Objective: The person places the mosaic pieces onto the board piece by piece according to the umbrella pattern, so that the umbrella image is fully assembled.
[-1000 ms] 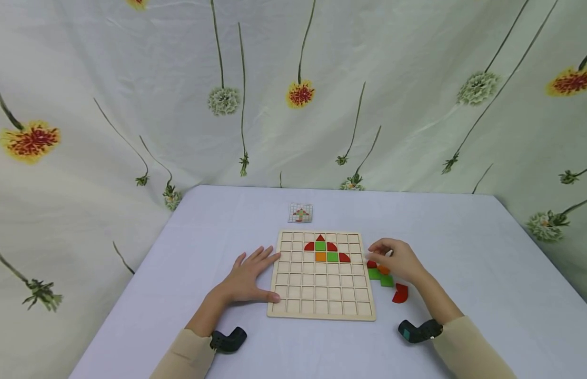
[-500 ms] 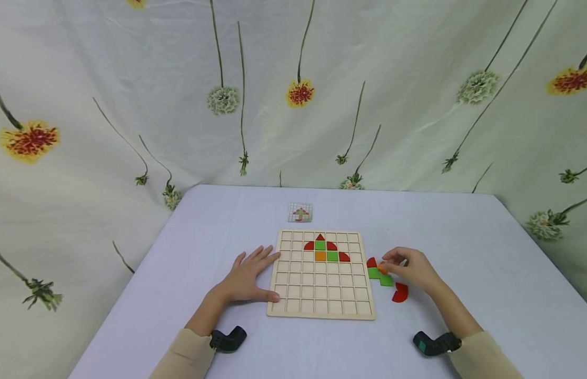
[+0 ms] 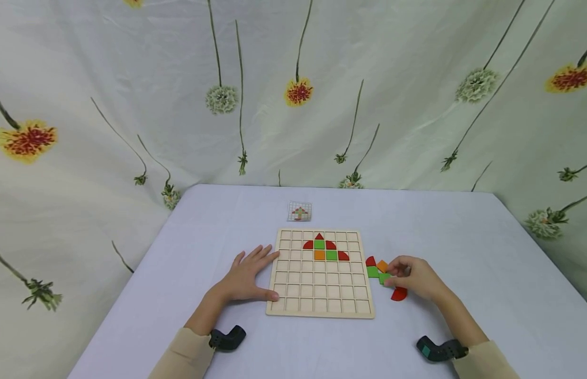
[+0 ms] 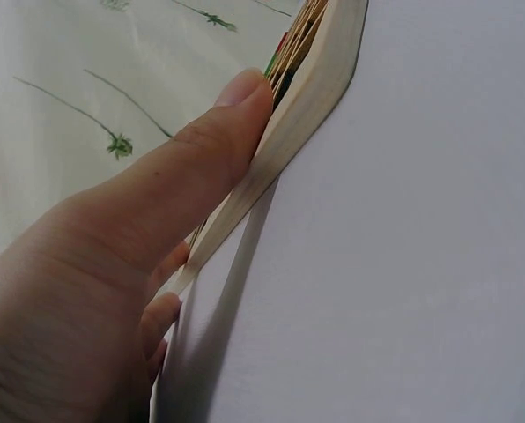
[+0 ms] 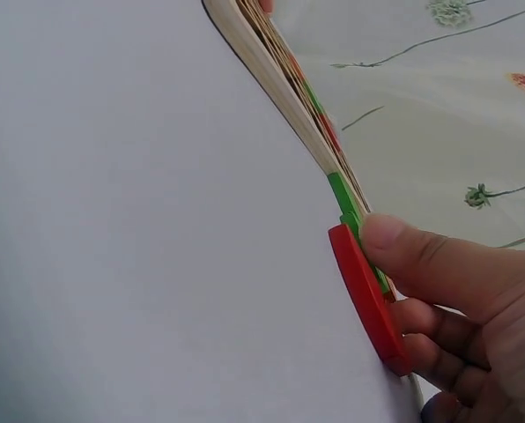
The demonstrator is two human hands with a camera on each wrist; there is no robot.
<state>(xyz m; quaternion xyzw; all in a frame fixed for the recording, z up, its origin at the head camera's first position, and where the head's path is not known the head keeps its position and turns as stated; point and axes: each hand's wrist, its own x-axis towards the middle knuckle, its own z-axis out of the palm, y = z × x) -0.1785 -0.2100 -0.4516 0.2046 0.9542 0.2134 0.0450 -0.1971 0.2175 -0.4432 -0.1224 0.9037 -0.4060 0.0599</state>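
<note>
My left hand (image 3: 248, 276) rests with spread fingers along the left edge of a wooden grid board (image 3: 321, 292), thumb on its rim. Set in the board are a red triangle (image 3: 319, 236), red quarter circles, green squares and an orange square (image 3: 319, 255). Right of the board, my right hand (image 3: 418, 276) hovers over loose pieces, thumb and forefinger apart. Its fingertips are close to a green square (image 3: 384, 277) and partly cover red rounded pieces (image 3: 399, 296). An orange square (image 3: 382, 266) lies beside them. In the right wrist view the thumb (image 5: 403, 242) overlaps the green pieces; contact is unclear.
A small pattern card (image 3: 300, 211) lies behind the board on the white-covered table (image 3: 445, 226). A red quarter circle (image 3: 370, 261) and another green square (image 3: 372, 272) sit against the board's right side. A flowered cloth (image 3: 255, 58) hangs behind.
My right hand has drawn back from the board's right edge, passed over the orange square, and moved nearer me over the green and red pieces. My left hand stays in place.
</note>
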